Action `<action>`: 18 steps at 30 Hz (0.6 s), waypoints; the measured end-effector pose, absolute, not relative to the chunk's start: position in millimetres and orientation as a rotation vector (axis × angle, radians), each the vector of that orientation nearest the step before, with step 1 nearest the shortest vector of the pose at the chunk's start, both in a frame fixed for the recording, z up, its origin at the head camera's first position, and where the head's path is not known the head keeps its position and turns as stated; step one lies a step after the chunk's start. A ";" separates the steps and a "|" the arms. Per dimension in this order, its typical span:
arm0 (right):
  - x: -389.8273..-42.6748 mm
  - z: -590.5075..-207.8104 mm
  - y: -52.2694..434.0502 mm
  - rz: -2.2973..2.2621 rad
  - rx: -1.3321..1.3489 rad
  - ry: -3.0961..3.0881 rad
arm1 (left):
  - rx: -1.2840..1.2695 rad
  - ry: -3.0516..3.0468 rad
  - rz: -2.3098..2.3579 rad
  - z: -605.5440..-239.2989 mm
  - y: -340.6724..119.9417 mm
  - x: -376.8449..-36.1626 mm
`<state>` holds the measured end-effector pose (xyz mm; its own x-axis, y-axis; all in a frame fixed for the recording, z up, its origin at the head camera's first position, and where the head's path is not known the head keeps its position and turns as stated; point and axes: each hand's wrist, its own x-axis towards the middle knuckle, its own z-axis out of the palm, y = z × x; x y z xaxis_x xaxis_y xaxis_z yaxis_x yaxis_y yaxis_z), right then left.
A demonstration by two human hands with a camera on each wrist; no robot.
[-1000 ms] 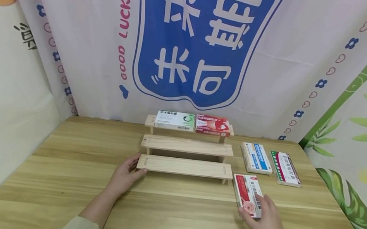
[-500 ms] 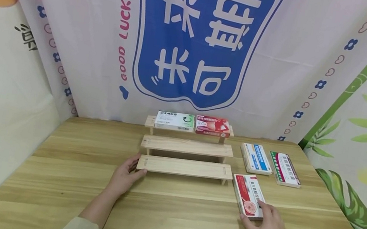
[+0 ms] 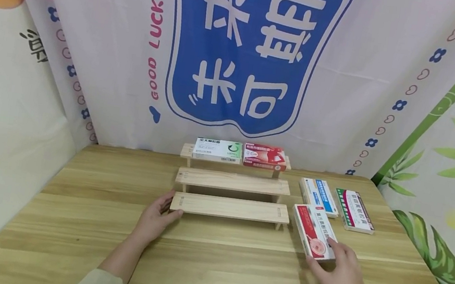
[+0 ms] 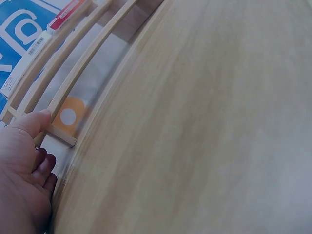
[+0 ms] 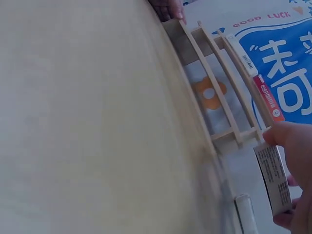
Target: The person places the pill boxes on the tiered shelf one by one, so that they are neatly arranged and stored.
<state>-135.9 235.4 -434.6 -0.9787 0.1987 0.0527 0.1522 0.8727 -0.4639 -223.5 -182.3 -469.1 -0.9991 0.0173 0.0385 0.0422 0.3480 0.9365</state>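
A red-and-white medicine box [image 3: 316,233] tilts above the table at the right, its lower end between the thumb and fingers of my right hand [image 3: 344,275]. The right wrist view shows the printed narrow side of that medicine box [image 5: 274,178]. My left hand [image 3: 156,217] holds the left end of the lowest step of a three-step wooden display rack [image 3: 229,207]; its thumb [image 4: 36,122] lies against the step's corner. On the top step lie a white-and-green medicine box [image 3: 217,150] and a red medicine box [image 3: 264,157], side by side.
Right of the rack, a blue-and-white medicine box [image 3: 324,197] lies on the wooden table [image 3: 208,275], partly behind the held one. Beyond it rests a white, green and purple medicine box [image 3: 354,211]. A printed cloth [image 3: 346,105] hangs behind the table's back edge.
My right hand has shifted its hold on the red-and-white box, then raised it off the table and carried it slightly away and to the right. The left hand has stayed at the rack.
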 end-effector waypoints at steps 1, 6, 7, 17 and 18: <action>-137.5 -431.4 235.4 0.710 -0.245 -2.924 | -0.053 -2.558 -1.782 -469.4 -182.1 -223.7; -147.5 -415.8 233.4 0.764 -0.048 -2.854 | -0.052 -2.560 -1.780 -470.2 -182.0 -224.2; -149.8 -412.6 232.5 0.790 -0.010 -2.851 | -0.052 -2.562 -1.781 -470.4 -182.2 -224.3; -184.3 -387.7 202.5 0.868 0.351 -2.906 | -0.064 -2.541 -1.797 -470.6 -182.8 -224.2; -188.7 -386.4 197.2 0.871 0.389 -2.905 | -0.067 -2.538 -1.796 -470.6 -182.8 -224.0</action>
